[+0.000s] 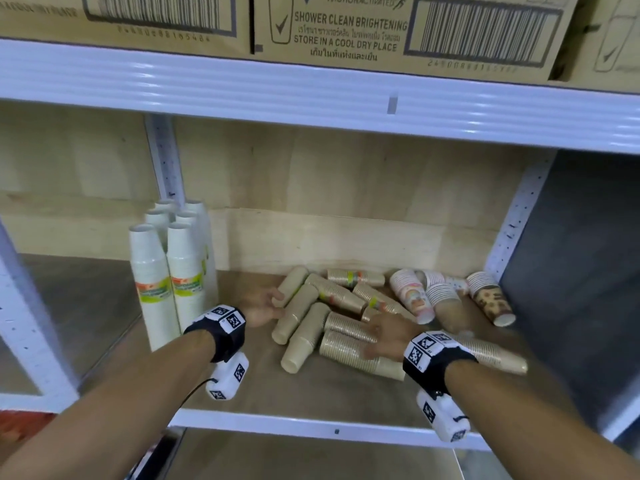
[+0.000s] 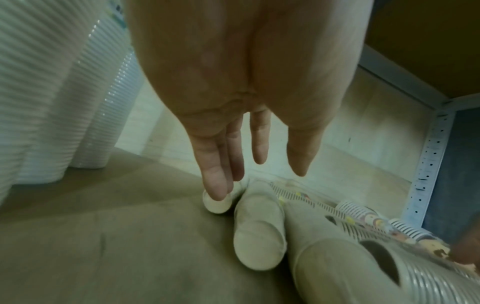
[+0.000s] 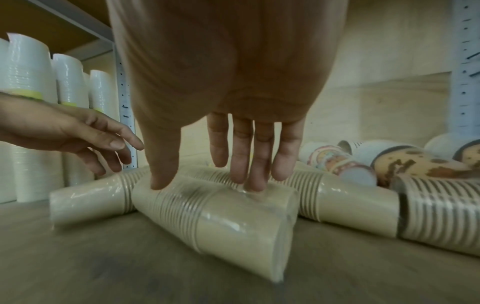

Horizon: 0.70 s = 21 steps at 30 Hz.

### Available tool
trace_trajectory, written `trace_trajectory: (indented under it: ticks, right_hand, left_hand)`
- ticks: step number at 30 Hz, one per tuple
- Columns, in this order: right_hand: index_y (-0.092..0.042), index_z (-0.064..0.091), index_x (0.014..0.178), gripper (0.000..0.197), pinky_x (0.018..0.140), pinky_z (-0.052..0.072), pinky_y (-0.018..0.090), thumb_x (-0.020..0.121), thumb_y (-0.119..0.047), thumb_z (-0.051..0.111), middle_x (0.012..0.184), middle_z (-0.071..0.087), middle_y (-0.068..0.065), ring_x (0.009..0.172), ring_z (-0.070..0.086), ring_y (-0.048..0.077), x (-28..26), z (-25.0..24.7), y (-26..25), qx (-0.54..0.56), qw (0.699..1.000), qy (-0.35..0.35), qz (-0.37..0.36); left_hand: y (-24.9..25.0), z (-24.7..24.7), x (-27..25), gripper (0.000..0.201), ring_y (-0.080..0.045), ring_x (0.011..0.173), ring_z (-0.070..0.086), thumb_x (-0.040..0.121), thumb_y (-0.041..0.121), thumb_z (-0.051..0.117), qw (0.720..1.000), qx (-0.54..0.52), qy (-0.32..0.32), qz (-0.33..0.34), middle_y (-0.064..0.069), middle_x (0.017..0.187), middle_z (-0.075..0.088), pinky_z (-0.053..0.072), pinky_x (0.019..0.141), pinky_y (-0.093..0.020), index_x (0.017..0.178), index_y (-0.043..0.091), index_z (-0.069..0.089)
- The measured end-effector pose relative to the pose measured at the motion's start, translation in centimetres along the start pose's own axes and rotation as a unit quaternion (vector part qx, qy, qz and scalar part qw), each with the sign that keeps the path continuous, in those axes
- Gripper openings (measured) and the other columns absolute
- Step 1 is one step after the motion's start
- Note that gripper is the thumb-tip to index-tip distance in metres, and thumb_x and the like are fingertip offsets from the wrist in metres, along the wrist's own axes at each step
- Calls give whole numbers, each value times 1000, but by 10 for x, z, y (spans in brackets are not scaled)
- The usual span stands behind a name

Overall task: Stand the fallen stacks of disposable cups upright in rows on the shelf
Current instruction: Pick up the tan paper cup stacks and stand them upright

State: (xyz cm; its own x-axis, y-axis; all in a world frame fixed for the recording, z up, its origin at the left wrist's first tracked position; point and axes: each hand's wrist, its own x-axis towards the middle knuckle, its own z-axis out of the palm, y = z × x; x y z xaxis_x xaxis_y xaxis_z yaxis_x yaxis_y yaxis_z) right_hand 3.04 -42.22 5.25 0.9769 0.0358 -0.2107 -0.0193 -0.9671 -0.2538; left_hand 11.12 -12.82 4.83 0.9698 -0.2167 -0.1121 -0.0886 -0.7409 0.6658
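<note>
Several fallen stacks of beige cups (image 1: pixel 299 317) lie jumbled on the shelf board (image 1: pixel 242 389), with patterned cup stacks (image 1: pixel 414 296) toppled to their right. My left hand (image 1: pixel 268 304) reaches in with fingers straight and spread. In the left wrist view, the left hand (image 2: pixel 259 156) has its little fingertip at the end of the rearmost plain stack (image 2: pixel 217 204). My right hand (image 1: pixel 384 337) lies over a film-wrapped ribbed stack (image 1: pixel 346 351). In the right wrist view, the right hand (image 3: pixel 240 164) touches the top of that stack (image 3: pixel 215 218) with straight fingers and thumb tip.
Tall white cup stacks (image 1: pixel 166 271) stand upright in two rows at the back left of the shelf. A white shelf beam (image 1: pixel 311 95) carrying cardboard cartons (image 1: pixel 346 29) hangs low overhead. A perforated post (image 1: pixel 516 220) bounds the right side.
</note>
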Motion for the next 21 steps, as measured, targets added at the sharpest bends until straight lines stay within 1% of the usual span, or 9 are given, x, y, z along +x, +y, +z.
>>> trace_trajectory:
  ticks: [1,2,4,5,7,9,14,18,21]
  right_hand:
    - [-31,59,121,70,77,42,25,60,-61,73,116,59,-8,100,57,14,-2,5,4,5,1000,3,2]
    - [-32,61,115,64,75,43,25,59,-60,74,111,61,-10,100,59,15,-3,9,7,4,1000,5,4]
    - [-33,62,102,50,71,46,26,59,-57,75,97,62,-12,92,61,15,-5,16,11,-1,1000,6,5]
    - [-32,61,101,50,72,48,27,60,-57,74,96,62,-12,89,61,14,-5,18,12,-1,1000,4,6]
    - [-32,61,106,55,75,49,28,59,-59,73,98,61,-12,89,60,13,-6,23,13,-12,1000,0,4]
    - [-32,60,110,59,73,46,28,60,-60,72,99,58,-13,92,59,13,-7,26,14,-21,1000,-1,-1]
    - [-26,59,123,71,77,43,27,62,-58,74,114,61,-7,102,59,16,-8,29,12,-20,1000,-7,-9]
    - [-25,59,123,73,82,48,30,61,-60,74,117,61,-6,103,59,17,-9,30,10,-28,999,-10,-13]
    - [-24,59,122,69,85,50,32,64,-58,74,116,61,-5,103,59,18,-12,29,8,-38,999,-15,-17]
  left_hand:
    - [-3,4,1,38,-15,94,57,84,28,74,1000,1,1,-1,-5,112,64,40,78,-21,120,21,62]
    - [-5,7,2,39,-15,94,57,84,29,74,1000,3,1,-1,-5,112,64,40,80,-22,120,21,62]
    - [-8,13,3,38,-15,95,58,84,30,74,1000,2,-1,-5,-3,109,64,42,82,-23,119,22,62]
    - [-9,16,3,37,-16,95,59,84,29,75,1000,6,-1,-5,-3,109,65,43,82,-23,117,21,63]
    - [-10,21,2,35,-17,96,61,83,28,75,1000,16,-2,-4,-4,109,66,45,83,-24,115,20,63]
    - [-13,25,3,38,-18,98,62,82,28,75,1000,22,-4,-9,-4,110,66,47,84,-26,117,20,62]
    - [-17,30,4,49,-16,98,57,79,29,77,999,18,-11,-25,1,110,58,43,80,-26,122,22,54]
    - [-18,33,6,56,-16,97,56,75,33,80,999,19,-7,-33,1,109,57,42,76,-26,122,21,50]
    - [-16,36,6,58,-18,99,56,75,32,78,999,29,-8,-36,2,108,56,43,78,-27,123,20,49]
